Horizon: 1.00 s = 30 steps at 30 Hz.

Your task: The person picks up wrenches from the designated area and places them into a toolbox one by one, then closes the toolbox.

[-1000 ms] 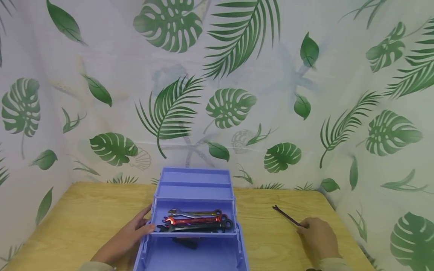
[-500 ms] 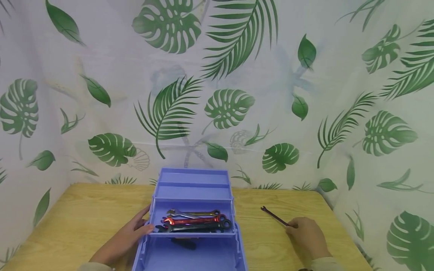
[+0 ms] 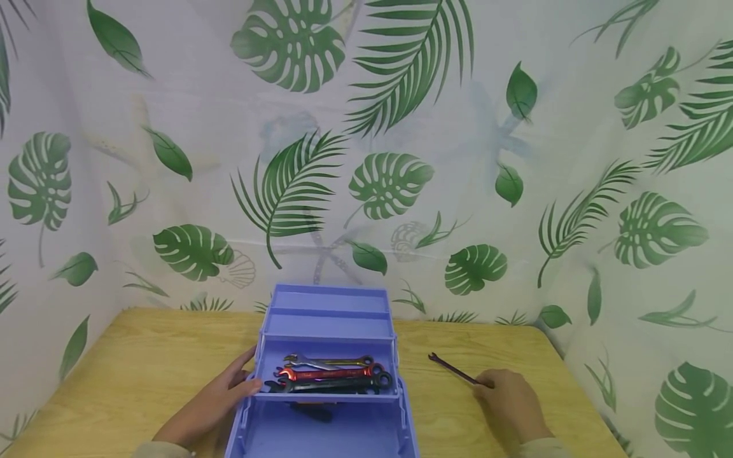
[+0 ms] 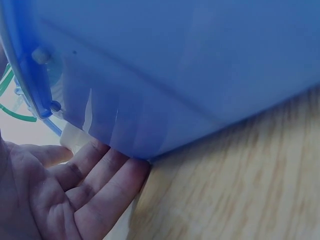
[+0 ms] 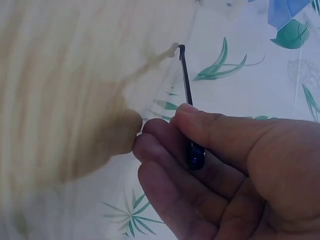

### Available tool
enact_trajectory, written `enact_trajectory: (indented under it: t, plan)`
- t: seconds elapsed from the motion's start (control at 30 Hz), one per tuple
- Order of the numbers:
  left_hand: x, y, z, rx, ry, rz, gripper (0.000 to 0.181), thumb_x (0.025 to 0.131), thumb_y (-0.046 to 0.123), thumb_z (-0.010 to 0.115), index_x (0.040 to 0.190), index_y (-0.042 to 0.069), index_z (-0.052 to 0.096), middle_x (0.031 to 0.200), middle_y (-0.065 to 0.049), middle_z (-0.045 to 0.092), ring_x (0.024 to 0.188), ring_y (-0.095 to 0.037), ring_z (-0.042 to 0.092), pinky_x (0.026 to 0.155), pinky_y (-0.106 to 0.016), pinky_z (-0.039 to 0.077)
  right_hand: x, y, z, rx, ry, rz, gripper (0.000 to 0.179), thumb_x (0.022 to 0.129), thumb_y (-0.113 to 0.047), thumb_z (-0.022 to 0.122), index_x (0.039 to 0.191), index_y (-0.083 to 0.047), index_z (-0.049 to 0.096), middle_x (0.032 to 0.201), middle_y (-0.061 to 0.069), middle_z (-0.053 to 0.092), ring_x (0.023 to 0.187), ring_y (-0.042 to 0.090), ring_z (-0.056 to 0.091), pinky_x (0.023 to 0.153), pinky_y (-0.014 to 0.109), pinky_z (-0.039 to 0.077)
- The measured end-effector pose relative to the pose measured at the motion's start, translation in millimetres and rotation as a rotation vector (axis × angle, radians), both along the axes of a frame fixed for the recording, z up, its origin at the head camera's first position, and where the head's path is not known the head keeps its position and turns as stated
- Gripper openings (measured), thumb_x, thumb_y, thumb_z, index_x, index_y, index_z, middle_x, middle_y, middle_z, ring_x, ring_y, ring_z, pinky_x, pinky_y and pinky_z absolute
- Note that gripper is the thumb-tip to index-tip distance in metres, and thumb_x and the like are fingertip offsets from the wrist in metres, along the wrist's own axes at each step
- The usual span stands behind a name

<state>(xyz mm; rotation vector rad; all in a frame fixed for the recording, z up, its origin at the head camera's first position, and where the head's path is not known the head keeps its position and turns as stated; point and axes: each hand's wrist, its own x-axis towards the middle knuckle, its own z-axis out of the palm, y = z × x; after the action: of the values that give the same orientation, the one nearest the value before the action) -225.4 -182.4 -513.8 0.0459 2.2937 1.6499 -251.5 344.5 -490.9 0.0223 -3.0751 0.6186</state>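
A combination wrench (image 3: 451, 367), slim and dark, is pinched between thumb and fingers of my right hand (image 3: 511, 401). Its jaw end points away to the upper left, over the tabletop right of the toolbox. The right wrist view shows the wrench shaft (image 5: 186, 80) under the thumb, its other end by the curled fingers. My left hand (image 3: 209, 401) rests against the left side of the blue toolbox (image 3: 343, 439), thumb at the tray's front corner. In the left wrist view its fingers lie fairly straight along the box wall (image 4: 175, 60).
Several wrenches, among them a red wrench (image 3: 329, 374) and a black wrench (image 3: 338, 384), lie in the raised tray (image 3: 269, 356). A dark-handled tool (image 3: 314, 411) is partly hidden beneath it. The toolbox stands on a wooden table (image 3: 189, 331) before a leaf-patterned sheet (image 3: 401, 254).
My right hand has carried the wrench leftward over the table, closer to the toolbox. The left hand and the toolbox have stayed in place.
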Motion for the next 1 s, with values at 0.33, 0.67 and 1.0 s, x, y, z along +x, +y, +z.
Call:
enact_trajectory:
  t: [0.33,0.67,1.0]
  plan:
    - [1.1,-2.3,-0.8,0.062,0.009,-0.039,0.082,0.104,0.043,0.058,0.167,0.017,0.014,0.135,-0.022,0.059,0.118,-0.034,0.061,0.101,-0.058,0.051,2.1,-6.8,0.0,0.017,0.023,0.014,0.01,0.091,-0.018,0.078,0.097,-0.011,0.082,0.096,0.005,0.078,0.093,0.03,0.073,0.08,0.053,0.058]
    - [0.9,-2.6,-1.1,0.051,-0.002,-0.035,0.083,0.103,0.045,0.058,0.167,0.017,0.013,0.135,-0.023,0.058,0.118,-0.036,0.061,0.1,-0.059,0.051,2.7,-13.0,1.2,0.009,0.061,0.002,0.013,0.093,-0.018,0.077,0.103,-0.011,0.082,0.1,0.006,0.079,0.095,0.031,0.073,0.081,0.053,0.058]
    - [-2.0,-4.3,-2.4,0.074,0.01,-0.056,0.082,0.104,0.042,0.058,0.167,0.017,0.012,0.131,-0.021,0.06,0.115,-0.033,0.062,0.098,-0.054,0.054,2.1,-28.4,2.0,-0.023,0.247,0.048,0.01,0.091,-0.013,0.078,0.099,-0.009,0.082,0.093,0.003,0.079,0.089,0.025,0.076,0.077,0.046,0.061]
